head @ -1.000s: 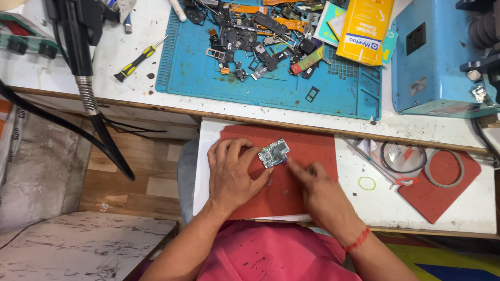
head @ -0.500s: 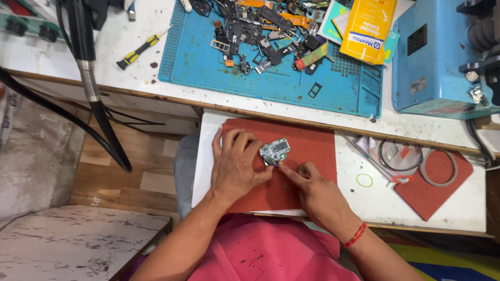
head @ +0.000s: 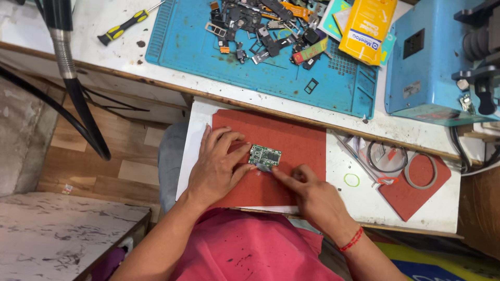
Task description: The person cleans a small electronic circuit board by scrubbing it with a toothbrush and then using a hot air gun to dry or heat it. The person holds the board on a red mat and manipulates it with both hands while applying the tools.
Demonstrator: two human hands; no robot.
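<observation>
A small green circuit board (head: 265, 154) lies flat on a red mat (head: 297, 138) on a white shelf in front of me. My left hand (head: 216, 162) rests palm down on the mat, and its fingertips hold the board's left edge. My right hand (head: 308, 193) comes in from the lower right with the index finger stretched out and the other fingers curled. Its fingertip is at the board's lower edge, where a small grey sliver (head: 263, 168) shows. I cannot tell whether that sliver is held.
Behind the shelf is a blue work mat (head: 187, 52) with a pile of phone parts (head: 265, 28), a yellow-handled screwdriver (head: 124, 25), a yellow box (head: 367, 28) and a blue machine (head: 432, 67). To the right lie tweezers (head: 354, 156), rings and a smaller red pad (head: 416, 190). A black hose (head: 78, 99) hangs at left.
My right index fingertip has slid left, from beside the board to under its lower edge. My left hand and the board have stayed put.
</observation>
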